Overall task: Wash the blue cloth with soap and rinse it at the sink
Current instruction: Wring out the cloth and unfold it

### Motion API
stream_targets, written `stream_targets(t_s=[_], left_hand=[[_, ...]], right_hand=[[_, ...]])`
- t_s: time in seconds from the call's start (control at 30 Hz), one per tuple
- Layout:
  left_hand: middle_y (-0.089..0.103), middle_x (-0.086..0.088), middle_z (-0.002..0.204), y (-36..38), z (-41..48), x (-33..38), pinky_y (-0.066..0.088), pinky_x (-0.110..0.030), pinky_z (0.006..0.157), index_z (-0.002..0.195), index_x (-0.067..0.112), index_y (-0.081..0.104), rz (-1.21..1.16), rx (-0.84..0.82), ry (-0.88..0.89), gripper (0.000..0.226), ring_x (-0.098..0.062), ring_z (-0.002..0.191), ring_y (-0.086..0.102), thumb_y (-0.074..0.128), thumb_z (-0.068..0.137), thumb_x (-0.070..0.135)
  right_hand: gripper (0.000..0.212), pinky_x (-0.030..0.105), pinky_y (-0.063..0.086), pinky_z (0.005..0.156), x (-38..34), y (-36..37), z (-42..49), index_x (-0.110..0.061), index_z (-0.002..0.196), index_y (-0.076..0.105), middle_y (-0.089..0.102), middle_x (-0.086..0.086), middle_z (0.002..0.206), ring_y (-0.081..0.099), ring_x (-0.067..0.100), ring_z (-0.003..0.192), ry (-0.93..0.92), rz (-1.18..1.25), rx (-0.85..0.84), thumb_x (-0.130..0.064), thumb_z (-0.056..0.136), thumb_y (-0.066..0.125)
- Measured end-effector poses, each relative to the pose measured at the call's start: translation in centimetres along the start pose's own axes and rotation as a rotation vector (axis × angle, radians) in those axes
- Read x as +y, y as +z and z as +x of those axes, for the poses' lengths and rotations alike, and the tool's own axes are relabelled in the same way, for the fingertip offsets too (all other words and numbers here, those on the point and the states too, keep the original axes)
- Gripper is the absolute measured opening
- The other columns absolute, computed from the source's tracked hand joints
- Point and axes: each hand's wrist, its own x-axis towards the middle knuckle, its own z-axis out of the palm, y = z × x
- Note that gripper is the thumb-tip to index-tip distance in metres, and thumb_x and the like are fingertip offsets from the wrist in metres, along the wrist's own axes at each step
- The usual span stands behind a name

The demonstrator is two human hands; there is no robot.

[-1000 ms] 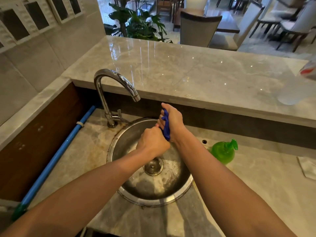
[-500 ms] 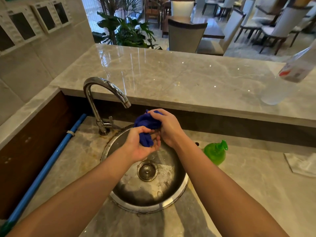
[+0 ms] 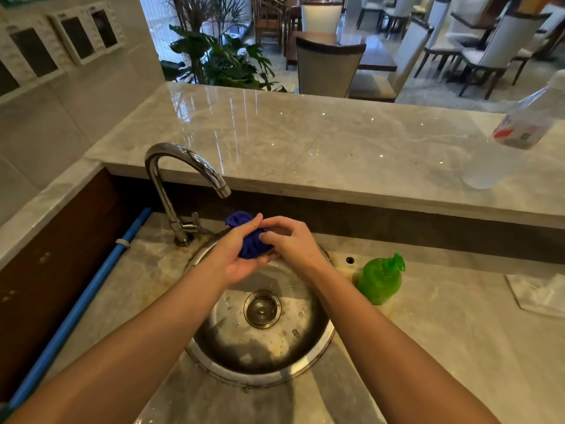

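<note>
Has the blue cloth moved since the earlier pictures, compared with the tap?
Yes. The blue cloth was to the right of the tap's spout; now it sits lower and further left, bunched right under the spout, above the sink.

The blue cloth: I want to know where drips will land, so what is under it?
The left hand cups the blue cloth, with the right hand pinching it. Below lies the sink, its drain visible. The hands cover the far rim.

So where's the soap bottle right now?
In the head view, the green soap bottle stands on the lower marble counter, just right of the round sink, beside the person's right forearm and untouched by either hand.
</note>
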Motion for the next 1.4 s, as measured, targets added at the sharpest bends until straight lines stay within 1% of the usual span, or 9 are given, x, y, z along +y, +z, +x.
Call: stream_targets(t_s=[0.1,0.2,0.33,0.5,0.73,0.87,1.1,1.23,1.4], left_hand=[[0.070,-0.019,0.102,-0.3,-0.4,0.0,0.057,-0.043,0.083,0.106,0.005,0.064,0.043,-0.019,-0.079,0.022,-0.030,0.099,0.066,0.062,0.085,0.008],[0.059,-0.010,0.078,-0.5,-1.0,0.0,0.049,-0.019,0.047,0.101,0.006,0.057,0.098,-0.104,-0.242,0.023,-0.012,0.064,0.055,0.064,0.080,0.003],[0.043,0.001,0.062,0.5,-1.4,-0.3,0.022,-0.013,0.032,0.088,0.008,0.054,0.100,-0.381,-0.394,0.033,-0.005,0.040,0.037,0.080,0.068,0.006],[0.032,0.004,0.052,2.2,-2.0,-1.1,0.017,-0.015,0.033,0.080,0.008,0.060,0.079,-0.644,-0.447,0.016,-0.005,0.036,0.025,0.074,0.074,0.012],[0.047,0.007,0.071,2.0,-2.3,1.3,0.031,-0.013,0.044,0.108,0.011,0.060,0.195,-0.908,-0.503,0.017,-0.003,0.054,0.035,0.049,0.098,0.020],[0.042,0.003,0.049,2.6,-3.1,1.9,0.023,-0.010,0.029,0.080,0.012,0.059,0.486,-0.600,-0.475,0.051,-0.001,0.032,0.031,0.092,0.053,0.041],[0.040,0.000,0.042,1.9,-3.3,0.8,0.018,-0.016,0.037,0.086,0.003,0.059,0.315,-0.566,-0.471,0.058,-0.007,0.029,0.033,0.085,0.062,0.049],[0.046,-0.002,0.046,2.5,-3.8,1.0,0.031,-0.018,0.034,0.086,0.000,0.056,0.200,-0.597,-0.441,0.043,-0.011,0.034,0.043,0.084,0.067,0.027],[0.064,-0.014,0.092,2.7,-3.8,1.2,0.036,-0.012,0.037,0.111,0.001,0.058,0.074,-0.785,-0.544,0.027,-0.003,0.046,0.044,0.056,0.091,0.019]], right_hand=[[0.011,0.037,0.062,0.077,-0.4,-1.6,0.1,-0.014,0.093,0.075,0.075,0.004,0.089,0.073,0.014,0.085,-0.051,-0.151,0.084,-0.015,0.089,0.065],[0.005,0.032,0.057,0.075,-0.4,-2.9,0.5,-0.025,0.087,0.073,0.072,-0.007,0.085,0.067,0.006,0.079,-0.185,-0.378,0.326,-0.028,0.088,0.068],[0.041,0.040,0.051,0.094,-1.6,-3.3,0.3,-0.016,0.125,0.063,0.067,0.010,0.122,0.062,0.027,0.115,0.117,0.179,-0.102,-0.037,0.090,0.063],[0.042,0.046,0.044,0.107,-4.0,-2.8,-0.5,0.005,0.133,0.051,0.062,0.024,0.123,0.054,0.040,0.122,0.041,0.400,-0.576,-0.013,0.095,0.046],[0.003,0.048,0.053,0.089,-5.7,-1.3,-0.8,-0.007,0.084,0.065,0.065,0.012,0.072,0.065,0.036,0.085,-0.142,0.523,-0.416,-0.008,0.088,0.065],[0.023,0.036,0.055,0.077,-5.3,-0.4,-1.2,-0.013,0.068,0.064,0.061,0.003,0.056,0.066,0.020,0.061,-0.159,0.529,-0.272,-0.013,0.090,0.066],[0.012,0.050,0.051,0.084,-6.0,-0.6,-1.4,-0.009,0.078,0.067,0.065,0.010,0.069,0.062,0.031,0.073,-0.116,0.275,-0.093,-0.016,0.085,0.074],[0.009,0.048,0.050,0.086,-6.4,-0.6,-1.5,-0.009,0.084,0.068,0.066,0.011,0.075,0.060,0.033,0.080,-0.150,0.264,-0.097,-0.016,0.086,0.074],[0.003,0.035,0.051,0.082,-6.8,-1.3,-1.6,-0.010,0.092,0.066,0.067,0.005,0.076,0.060,0.026,0.082,-0.107,0.410,-0.361,-0.011,0.089,0.066]])
